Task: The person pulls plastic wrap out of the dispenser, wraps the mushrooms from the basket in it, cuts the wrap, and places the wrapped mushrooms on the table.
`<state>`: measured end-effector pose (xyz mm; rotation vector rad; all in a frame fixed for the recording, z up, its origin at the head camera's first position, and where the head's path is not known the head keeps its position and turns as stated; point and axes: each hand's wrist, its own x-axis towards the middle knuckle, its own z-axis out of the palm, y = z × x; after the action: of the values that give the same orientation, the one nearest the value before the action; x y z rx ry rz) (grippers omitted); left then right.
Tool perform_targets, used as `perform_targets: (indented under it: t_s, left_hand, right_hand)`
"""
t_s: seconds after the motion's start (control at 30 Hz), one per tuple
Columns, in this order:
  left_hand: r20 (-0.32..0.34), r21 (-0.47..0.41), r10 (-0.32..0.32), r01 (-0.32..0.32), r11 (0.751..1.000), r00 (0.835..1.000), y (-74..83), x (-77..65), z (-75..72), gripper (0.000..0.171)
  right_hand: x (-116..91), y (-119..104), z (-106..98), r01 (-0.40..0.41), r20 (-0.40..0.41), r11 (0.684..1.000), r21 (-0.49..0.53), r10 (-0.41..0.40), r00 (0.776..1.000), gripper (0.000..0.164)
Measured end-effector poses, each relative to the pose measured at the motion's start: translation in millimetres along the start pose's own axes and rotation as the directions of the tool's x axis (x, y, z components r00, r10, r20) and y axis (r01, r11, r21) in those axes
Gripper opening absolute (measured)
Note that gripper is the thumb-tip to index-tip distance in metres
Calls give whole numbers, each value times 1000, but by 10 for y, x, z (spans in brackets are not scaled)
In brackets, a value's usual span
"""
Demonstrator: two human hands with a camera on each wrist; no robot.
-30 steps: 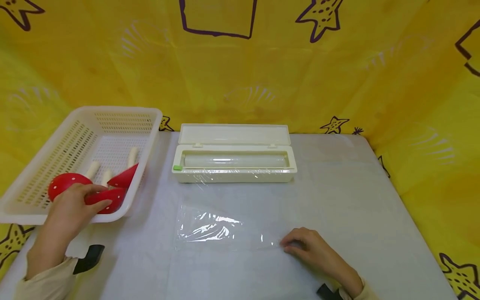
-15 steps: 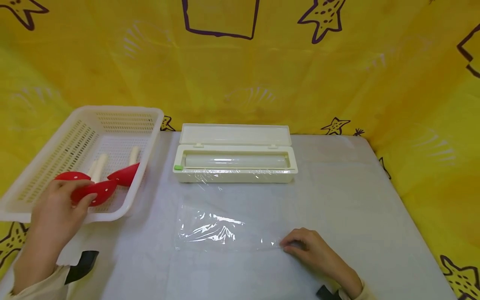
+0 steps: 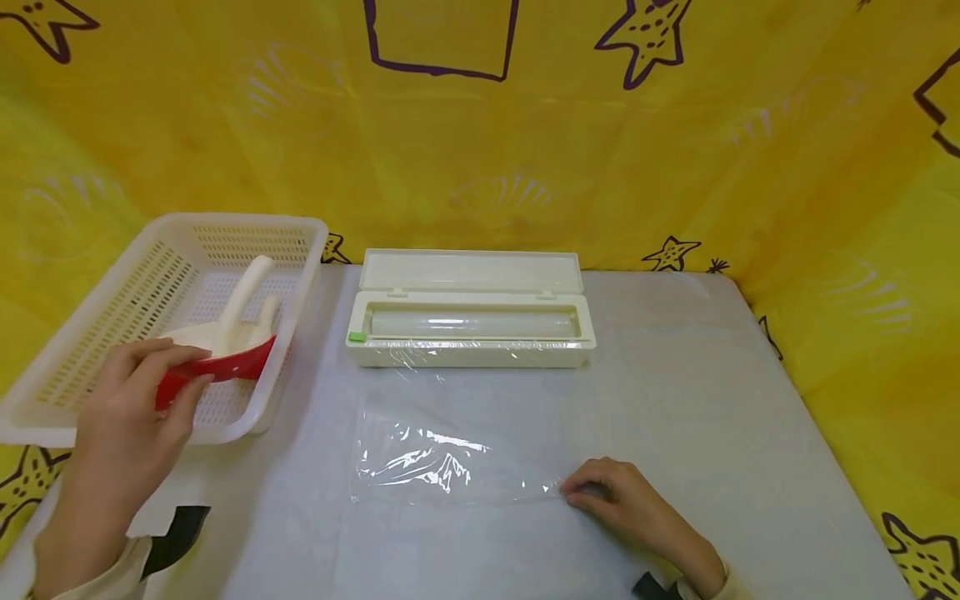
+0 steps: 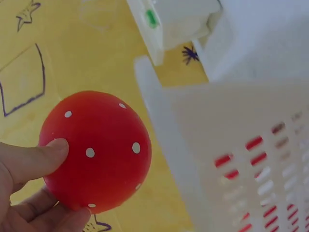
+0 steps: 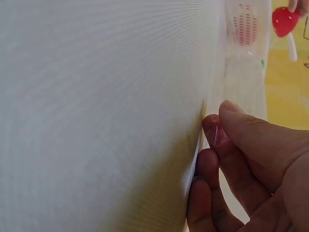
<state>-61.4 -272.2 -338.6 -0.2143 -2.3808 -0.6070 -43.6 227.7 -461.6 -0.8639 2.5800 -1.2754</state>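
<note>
A toy mushroom (image 4: 96, 150) with a red, white-dotted cap and a white stem (image 3: 243, 304) is tilted above the white basket (image 3: 300, 333). My left hand (image 3: 131, 417) grips its cap by the edge, thumb on the dotted side. Another mushroom's stem shows behind it, and red shows through the basket's slots in the left wrist view. A sheet of cling film (image 3: 420, 458) runs from the dispenser box (image 3: 472, 355) toward me over the table. My right hand (image 3: 630, 508) pinches the film's near right corner, knuckles down at the tabletop.
The dispenser's lid (image 3: 468, 271) stands raised at the back, with the film roll (image 3: 468, 322) inside. A green tab (image 3: 357, 337) sits on its left end. Yellow patterned cloth (image 3: 480, 150) hangs behind and beside the grey-white table (image 3: 690, 392).
My left hand has lifted the mushroom up from among the others, and its stem has swung up and right. My right hand and the film have stayed in place.
</note>
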Motion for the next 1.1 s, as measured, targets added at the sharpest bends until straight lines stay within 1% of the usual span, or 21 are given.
perform_targets:
  t_s: [0.1,0.13,0.27,0.43,0.47,0.67,0.7,0.8,1.03,1.1]
  left_hand:
    - [-4,-43,62,-63,997,998,59,9,43,69]
    - [-6,-59,82,-82,995,997,78,12,60,76]
    - [9,-124,158,-156,980,987,167,9,136,72]
    - [65,-178,237,-223,959,969,293,1,248,69]
    - [84,-188,247,-228,955,965,317,-2,270,68]
    - [132,-214,351,-319,923,927,445,-3,433,65]
    - [127,-218,373,-341,915,919,465,0,465,64]
    - [142,-236,411,-373,897,900,526,-10,551,61]
    - [151,-314,506,-445,839,849,668,-45,783,46]
    - [167,-320,521,-454,831,837,699,-63,836,42]
  right_hand:
    - [1,4,2,6,-2,1000,0,-6,1000,9]
    - [3,4,2,8,-3,1000,1,-8,1000,9]
    - [9,3,1,8,-1,1000,2,-8,1000,9]
    - [12,4,7,18,-2,1000,-4,-18,1000,8]
    - [13,5,9,25,-4,1000,-9,-25,1000,8]
    - [20,1,16,48,-16,999,-21,-48,999,9]
    - [20,0,17,50,-17,999,-20,-51,999,9]
    - [23,-1,17,57,-18,998,-21,-57,998,9]
    - [31,6,11,50,-5,998,-23,-50,999,10]
    - [33,5,7,44,2,999,-18,-44,999,10]
